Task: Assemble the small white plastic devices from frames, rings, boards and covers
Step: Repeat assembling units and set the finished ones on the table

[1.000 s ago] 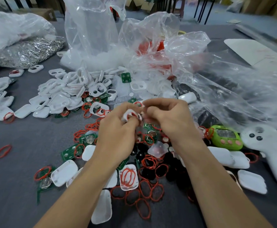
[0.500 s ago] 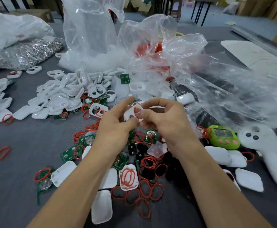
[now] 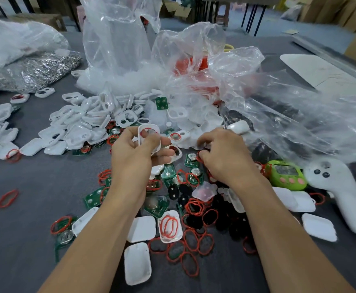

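My left hand (image 3: 134, 155) pinched a white frame (image 3: 150, 142), red ring (image 3: 146, 130) inside, lifted off the table (image 3: 35, 187). My right hand (image 3: 223, 155), fingers curled, reached into the green boards (image 3: 190, 161) just right of it, but I couldn't tell its grip. White covers (image 3: 141, 228) lay nearer.

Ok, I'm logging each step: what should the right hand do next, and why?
Probably pinch the green board beside the right hand and bring it to the white frame held in the grip of the left hand. The frame already shows a red ring, and the right hand is down among the boards.
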